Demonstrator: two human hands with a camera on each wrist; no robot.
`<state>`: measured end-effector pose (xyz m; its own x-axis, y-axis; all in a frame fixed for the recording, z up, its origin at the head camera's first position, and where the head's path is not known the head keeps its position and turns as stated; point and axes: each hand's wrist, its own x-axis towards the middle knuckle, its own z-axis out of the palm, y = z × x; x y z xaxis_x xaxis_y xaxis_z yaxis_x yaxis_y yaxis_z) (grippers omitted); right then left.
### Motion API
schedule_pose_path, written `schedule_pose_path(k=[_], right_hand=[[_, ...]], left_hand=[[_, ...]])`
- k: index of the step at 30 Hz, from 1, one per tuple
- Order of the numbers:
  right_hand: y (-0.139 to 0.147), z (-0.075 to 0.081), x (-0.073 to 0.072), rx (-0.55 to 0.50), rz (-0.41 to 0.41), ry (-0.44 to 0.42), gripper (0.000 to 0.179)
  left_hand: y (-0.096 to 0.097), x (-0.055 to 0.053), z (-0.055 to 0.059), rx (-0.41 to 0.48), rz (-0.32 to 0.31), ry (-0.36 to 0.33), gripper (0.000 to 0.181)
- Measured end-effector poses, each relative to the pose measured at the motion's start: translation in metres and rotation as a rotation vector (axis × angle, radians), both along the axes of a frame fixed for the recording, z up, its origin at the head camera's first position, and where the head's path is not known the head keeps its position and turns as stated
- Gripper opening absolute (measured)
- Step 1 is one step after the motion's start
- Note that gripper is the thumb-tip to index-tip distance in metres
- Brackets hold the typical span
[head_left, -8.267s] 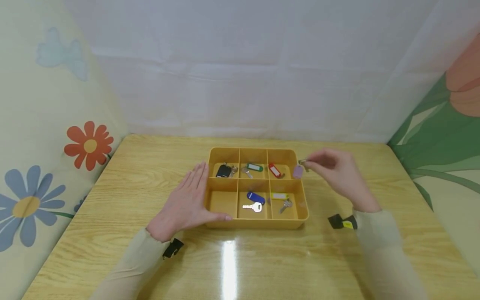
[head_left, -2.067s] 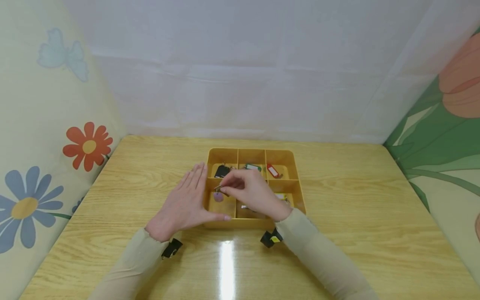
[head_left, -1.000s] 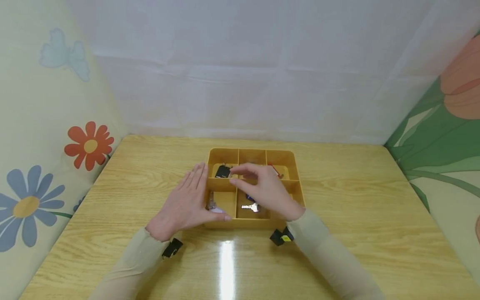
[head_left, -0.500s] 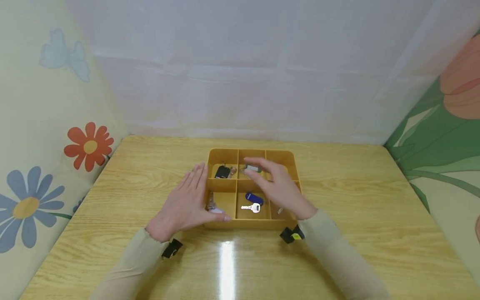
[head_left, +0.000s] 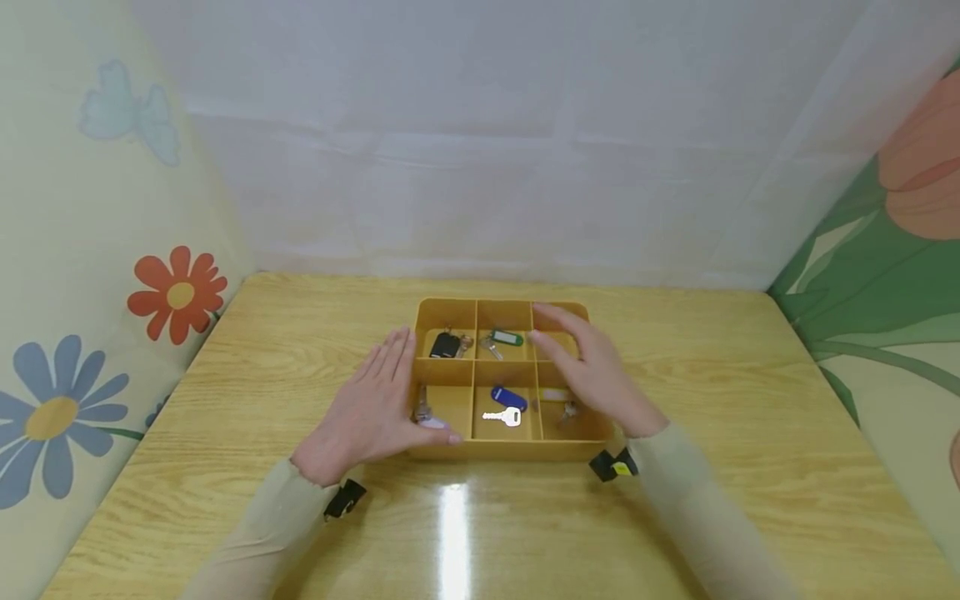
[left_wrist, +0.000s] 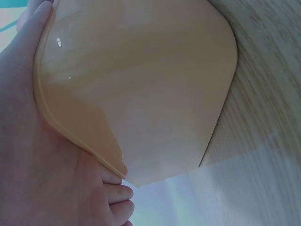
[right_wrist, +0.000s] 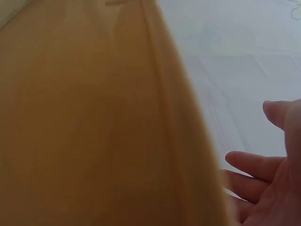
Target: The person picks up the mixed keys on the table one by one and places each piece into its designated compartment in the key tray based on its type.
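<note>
A yellow-orange six-compartment box [head_left: 510, 451] stands on the table. My left hand [head_left: 367, 408] lies with straight fingers along its left side, thumb on the front rim; the left wrist view shows that hand against the box wall [left_wrist: 141, 94]. Over the box's right part hovers my right hand [head_left: 600, 375], fingers loosely extended and holding nothing. In the front left compartment lies a key [head_left: 423, 404] with a purple tag [head_left: 432, 423], partly behind my left thumb. A blue tag [head_left: 508, 397] and silver key [head_left: 510, 417] occupy the front middle one.
Behind are a black fob [head_left: 446, 344] with keys and a green-tagged key [head_left: 506, 337]. A yellow tag [head_left: 554, 394] with a key sits front right. My right hand hides the back right compartment. A white cloth [head_left: 510, 167] hangs behind the table.
My right hand carried the purple-tagged key from right of the box to the front left compartment and let go. It then drew back rightward. My left hand has stayed in place.
</note>
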<state>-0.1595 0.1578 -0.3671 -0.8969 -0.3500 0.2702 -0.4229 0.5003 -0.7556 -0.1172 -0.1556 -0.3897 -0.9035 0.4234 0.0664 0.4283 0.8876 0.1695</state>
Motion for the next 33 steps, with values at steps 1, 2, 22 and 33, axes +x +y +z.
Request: schedule_pose_path(k=[1,2,22,33], right_hand=[[0.004,0.000,-0.001,0.010,-0.007,0.014,0.054],[0.008,0.000,-0.001,0.017,-0.014,0.024,0.055],[0.077,0.013,-0.011,0.346,-0.191,0.231,0.070],[0.110,0.013,-0.018,0.572,-0.309,0.236,0.088]], left_hand=[[0.000,0.000,0.000,-0.002,-0.001,-0.001,0.146],[0.000,0.000,0.000,-0.002,-0.002,-0.001,0.146],[-0.001,0.000,0.001,0.000,0.006,-0.001,0.145],[-0.004,-0.005,0.009,0.019,-0.018,0.001,0.139]])
